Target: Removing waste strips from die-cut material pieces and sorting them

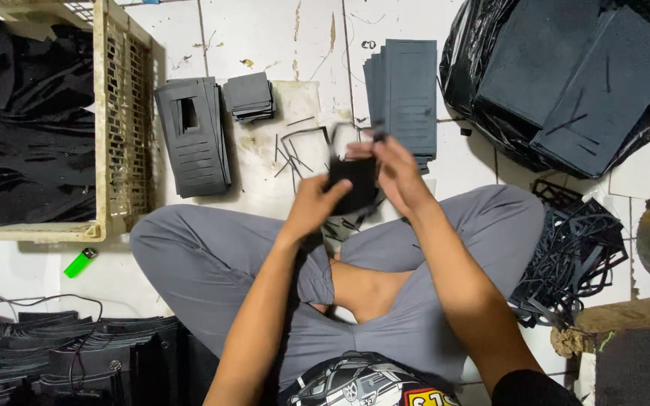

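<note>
Fingers of both hands (pixel 317 201) (pixel 396 169) pinch black foam piece (pixel 353 184), forearms converging.

Both forearms forward, left hand (pixel 311 204) and right hand (pixel 393 171) close together, fingers curled.

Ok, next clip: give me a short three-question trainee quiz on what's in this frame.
1. True or false: both hands grip the same black foam piece.
2. Which lies on the tiled floor just below the plastic crate? A) scissors B) a green lighter C) a roll of tape
3. Fill in: the large dark sheets at the top right rest on a black plastic ____.

Key
1. True: the left hand and right hand both hold it, above the crossed legs.
2. B: the green lighter lies by the crate's lower corner.
3. bag, holding the large dark sheets.
</note>
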